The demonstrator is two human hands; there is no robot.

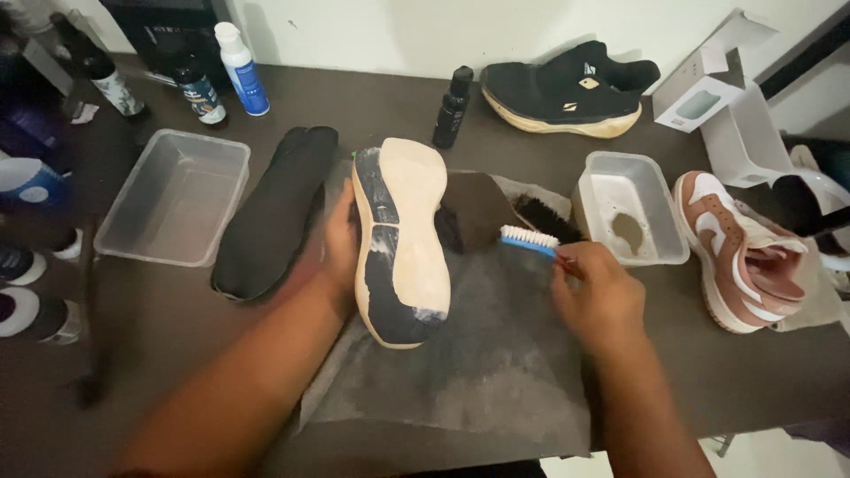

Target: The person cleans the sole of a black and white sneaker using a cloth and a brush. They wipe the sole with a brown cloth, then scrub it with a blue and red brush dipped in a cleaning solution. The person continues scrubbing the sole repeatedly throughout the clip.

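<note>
the left hand (338,241) clasps the upturned shoe (400,239) mid-table on a grey cloth (496,354); the right hand (595,296) grips a blue brush (529,240) beside it (bristles off the sole). wet foam could let the shoe slip sideways.

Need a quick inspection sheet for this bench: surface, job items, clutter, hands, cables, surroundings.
Surface: dark table with a grey cloth spread under the work.
Job's things: shoe held sole up on the cloth, white smears on the sole; small blue-handled brush.
Clutter: two clear tubs, black insoles, black shoe, pink and white shoe, bottles, dark bristle brush, white box.
Hands: left hand grips the shoe's side; right hand holds the brush clear of the sole.
Cables: nothing seen.
Surroundings: pale wall behind.
</note>
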